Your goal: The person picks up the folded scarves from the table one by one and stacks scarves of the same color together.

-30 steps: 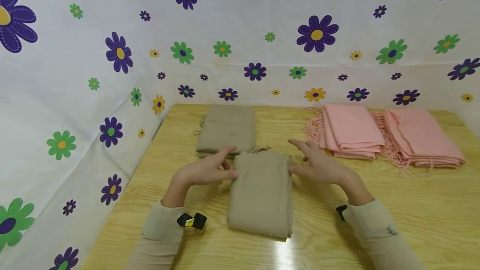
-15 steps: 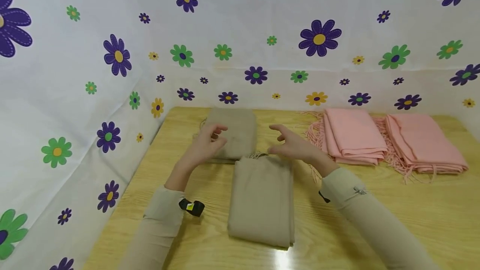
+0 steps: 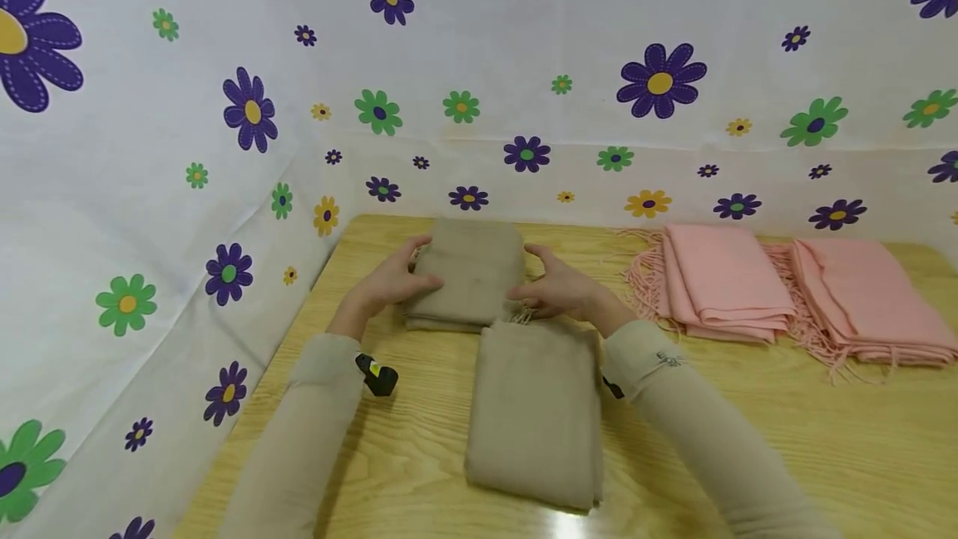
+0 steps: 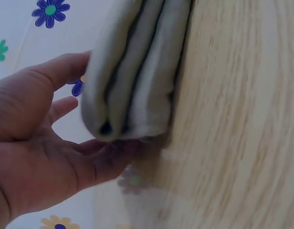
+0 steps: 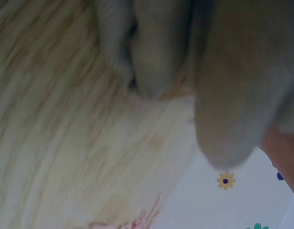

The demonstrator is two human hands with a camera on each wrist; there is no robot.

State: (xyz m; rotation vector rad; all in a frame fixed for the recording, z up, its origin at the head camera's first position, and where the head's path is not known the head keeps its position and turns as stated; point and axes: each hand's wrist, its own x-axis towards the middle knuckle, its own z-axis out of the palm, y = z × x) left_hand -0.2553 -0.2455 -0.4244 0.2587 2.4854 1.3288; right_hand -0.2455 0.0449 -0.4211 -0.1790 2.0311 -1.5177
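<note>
the left hand (image 3: 383, 281), loosely spread, cups the left edge of the far scarf (image 3: 475, 269); the right hand (image 3: 569, 288) is at its right edge, grip too blurred to tell. it looks soft and light, best held under both sides, and lies folded behind the near scarf (image 3: 535, 414) on the table (image 3: 419, 406).

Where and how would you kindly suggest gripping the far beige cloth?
Probably best grip the far beige cloth low on its left and right edges, left hand and right hand coming from opposite sides: it lies flat, folded in layers that could separate if pinched from above.
</note>
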